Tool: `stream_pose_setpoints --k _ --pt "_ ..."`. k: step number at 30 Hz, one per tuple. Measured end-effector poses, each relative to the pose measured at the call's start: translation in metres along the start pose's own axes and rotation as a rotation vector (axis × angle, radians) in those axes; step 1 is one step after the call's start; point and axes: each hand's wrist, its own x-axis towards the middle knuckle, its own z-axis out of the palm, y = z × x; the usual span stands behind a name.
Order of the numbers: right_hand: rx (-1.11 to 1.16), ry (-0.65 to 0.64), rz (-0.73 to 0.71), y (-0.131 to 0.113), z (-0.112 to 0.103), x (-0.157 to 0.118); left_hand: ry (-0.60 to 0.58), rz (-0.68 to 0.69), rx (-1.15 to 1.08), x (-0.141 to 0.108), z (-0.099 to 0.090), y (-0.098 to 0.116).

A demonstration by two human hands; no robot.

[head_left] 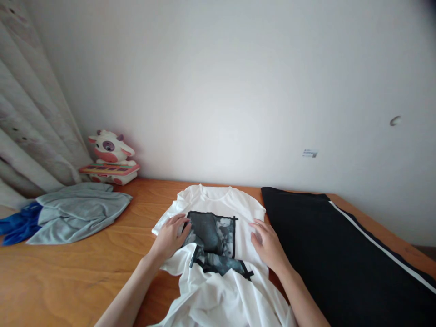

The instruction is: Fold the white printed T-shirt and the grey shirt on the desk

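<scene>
My left hand [170, 236] and right hand [267, 245] lie open, seemingly flat, on the shirt [218, 272].

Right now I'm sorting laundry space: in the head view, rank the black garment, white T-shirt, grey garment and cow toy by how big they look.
1. black garment
2. white T-shirt, though nearness makes this unsure
3. grey garment
4. cow toy

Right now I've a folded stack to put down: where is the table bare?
Bare wood lies between the grey garment and the white T-shirt, reaching the table near edge. A narrow strip runs behind the shirt, along the wall. The right is crowded: black garment abuts the shirt.
</scene>
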Motion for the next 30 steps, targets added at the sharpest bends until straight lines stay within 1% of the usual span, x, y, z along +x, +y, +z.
stream_pose_setpoints --k 3,6,8,12,16,19,21,22,23,26,28,30 --pt "-0.118 -0.051 0.029 -0.003 0.003 -0.003 -0.062 0.007 0.099 -0.005 0.006 -0.008" --pt "-0.190 -0.094 0.060 -0.006 0.001 -0.004 -0.132 0.024 0.162 -0.008 0.012 -0.023" --pt "-0.213 -0.114 0.077 -0.008 -0.002 -0.004 -0.155 0.035 0.173 -0.009 0.016 -0.034" --pt "-0.224 -0.130 0.117 -0.011 -0.007 -0.003 -0.113 0.045 0.181 -0.007 0.019 -0.047" --pt "-0.228 -0.113 0.137 -0.014 -0.008 -0.003 -0.077 0.042 0.180 -0.002 0.016 -0.050" --pt "-0.297 -0.047 0.200 -0.013 -0.007 -0.003 -0.003 0.067 0.152 0.001 0.007 -0.038" --pt "-0.355 0.018 0.266 -0.011 -0.007 -0.003 0.019 0.098 0.093 0.000 -0.001 -0.021" --pt "-0.379 0.041 0.299 -0.010 -0.007 -0.003 0.001 0.117 0.050 0.000 -0.006 -0.011" --pt "-0.401 0.049 0.330 -0.010 -0.007 -0.003 -0.038 0.140 0.003 -0.001 -0.011 0.000" --pt "-0.460 0.026 0.400 -0.009 -0.008 -0.004 -0.230 0.232 -0.111 -0.006 -0.022 0.029" --pt "-0.482 0.001 0.401 -0.010 -0.008 -0.005 -0.331 0.299 -0.140 -0.009 -0.023 0.040" --pt "-0.488 -0.012 0.383 -0.010 -0.008 -0.006 -0.364 0.334 -0.144 -0.010 -0.020 0.046"
